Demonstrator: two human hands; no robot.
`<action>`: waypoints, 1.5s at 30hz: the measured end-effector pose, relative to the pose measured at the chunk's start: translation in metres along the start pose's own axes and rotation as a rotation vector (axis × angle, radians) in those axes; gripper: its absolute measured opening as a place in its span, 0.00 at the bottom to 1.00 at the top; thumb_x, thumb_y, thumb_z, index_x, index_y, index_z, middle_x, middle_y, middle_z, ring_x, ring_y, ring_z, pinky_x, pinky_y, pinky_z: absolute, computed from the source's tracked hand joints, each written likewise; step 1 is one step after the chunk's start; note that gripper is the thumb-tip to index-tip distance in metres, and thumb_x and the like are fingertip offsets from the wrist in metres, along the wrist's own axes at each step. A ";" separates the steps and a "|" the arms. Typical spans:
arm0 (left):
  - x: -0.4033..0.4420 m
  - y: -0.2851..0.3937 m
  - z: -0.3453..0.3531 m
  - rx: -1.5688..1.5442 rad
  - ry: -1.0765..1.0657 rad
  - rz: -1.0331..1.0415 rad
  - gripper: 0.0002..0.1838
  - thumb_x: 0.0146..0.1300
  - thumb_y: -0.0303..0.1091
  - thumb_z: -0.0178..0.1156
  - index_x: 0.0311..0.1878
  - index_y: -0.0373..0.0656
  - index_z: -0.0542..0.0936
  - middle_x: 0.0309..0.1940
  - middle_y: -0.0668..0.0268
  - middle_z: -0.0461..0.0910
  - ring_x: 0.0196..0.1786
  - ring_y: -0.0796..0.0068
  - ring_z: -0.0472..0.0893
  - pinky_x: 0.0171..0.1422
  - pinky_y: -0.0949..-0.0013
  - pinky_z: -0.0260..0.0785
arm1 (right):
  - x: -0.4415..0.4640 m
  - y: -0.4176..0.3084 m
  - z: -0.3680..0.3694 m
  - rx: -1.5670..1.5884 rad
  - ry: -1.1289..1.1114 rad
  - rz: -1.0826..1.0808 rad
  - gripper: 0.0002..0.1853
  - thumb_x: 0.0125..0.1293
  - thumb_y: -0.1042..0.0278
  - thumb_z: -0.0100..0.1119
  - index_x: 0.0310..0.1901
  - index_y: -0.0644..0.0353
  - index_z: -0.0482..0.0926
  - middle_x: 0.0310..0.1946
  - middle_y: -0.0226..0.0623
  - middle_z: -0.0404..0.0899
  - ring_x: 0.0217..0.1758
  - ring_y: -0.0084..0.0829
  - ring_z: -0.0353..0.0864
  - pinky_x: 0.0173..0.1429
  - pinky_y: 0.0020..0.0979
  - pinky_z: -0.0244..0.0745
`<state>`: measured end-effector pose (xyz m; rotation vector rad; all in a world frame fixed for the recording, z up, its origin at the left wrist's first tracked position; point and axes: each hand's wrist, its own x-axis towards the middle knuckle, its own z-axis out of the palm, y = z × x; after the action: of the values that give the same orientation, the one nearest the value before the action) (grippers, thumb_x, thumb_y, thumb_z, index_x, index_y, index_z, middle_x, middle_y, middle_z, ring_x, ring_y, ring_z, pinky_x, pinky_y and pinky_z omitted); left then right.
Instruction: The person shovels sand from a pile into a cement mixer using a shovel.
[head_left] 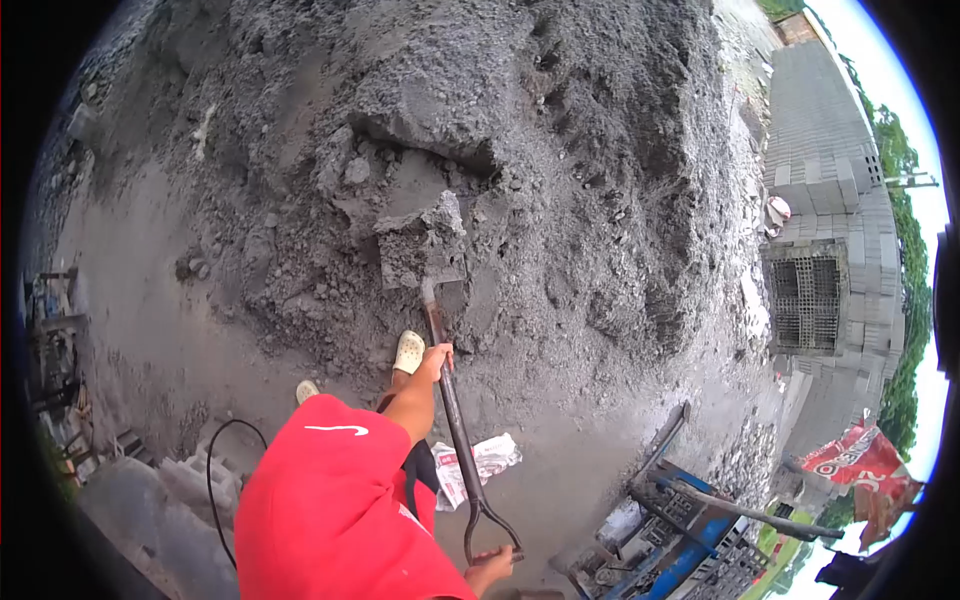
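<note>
A long-handled shovel (pixel 457 410) slants down the middle of the view. Its blade (pixel 423 258) carries grey, gritty material and lies against the foot of a large grey heap (pixel 600 180). My left hand (pixel 437 361) wraps round the shaft a little below the blade. At the lower end of the shaft, my right hand (pixel 492 566) grips the crossbar of the D-shaped handle. A red sleeve covers my upper arm, and a pale clog (pixel 409 352) shows beside my left hand.
A white and red sack (pixel 480 465) lies on the ground beside the shaft. Blue metal machinery (pixel 680 550) stands at the lower right. Stacked grey blocks (pixel 815 110) line the right side. A black cable (pixel 209 480) curves at the lower left.
</note>
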<state>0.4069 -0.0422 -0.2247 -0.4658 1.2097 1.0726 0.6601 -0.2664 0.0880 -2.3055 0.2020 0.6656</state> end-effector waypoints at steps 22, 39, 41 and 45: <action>-0.177 -0.048 -0.255 -0.720 0.153 0.246 0.07 0.47 0.32 0.57 0.18 0.44 0.70 0.13 0.64 0.68 0.14 0.66 0.70 0.20 0.63 0.65 | 0.055 -0.006 -0.071 -0.948 -0.266 -1.374 0.22 0.63 0.47 0.46 0.27 0.60 0.75 0.27 0.41 0.77 0.33 0.40 0.78 0.43 0.44 0.70; -0.708 0.135 -0.657 -1.000 0.471 1.564 0.11 0.46 0.36 0.58 0.15 0.48 0.68 0.11 0.68 0.66 0.14 0.70 0.68 0.20 0.65 0.66 | -0.393 0.173 -0.001 -0.276 -2.016 -0.735 0.07 0.51 0.70 0.50 0.21 0.60 0.65 0.16 0.31 0.66 0.16 0.24 0.63 0.21 0.27 0.57; -0.739 0.099 -0.706 -1.054 0.086 1.725 0.08 0.50 0.29 0.58 0.21 0.48 0.68 0.14 0.71 0.67 0.18 0.78 0.70 0.28 0.68 0.70 | -0.423 0.179 -0.020 -0.203 -2.138 -0.793 0.05 0.50 0.73 0.52 0.22 0.61 0.67 0.18 0.32 0.68 0.17 0.24 0.64 0.22 0.27 0.58; -0.776 0.026 -0.683 -1.184 -0.538 1.987 0.09 0.55 0.27 0.54 0.21 0.47 0.67 0.17 0.77 0.66 0.19 0.87 0.67 0.28 0.78 0.65 | -0.453 0.180 -0.019 0.299 -2.427 -1.224 0.07 0.48 0.75 0.59 0.23 0.64 0.69 0.17 0.33 0.69 0.18 0.26 0.67 0.24 0.28 0.63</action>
<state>0.0510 -0.8858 0.2562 0.4391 0.0022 3.3178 0.2219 -0.4309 0.2260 0.1237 -1.7105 1.7190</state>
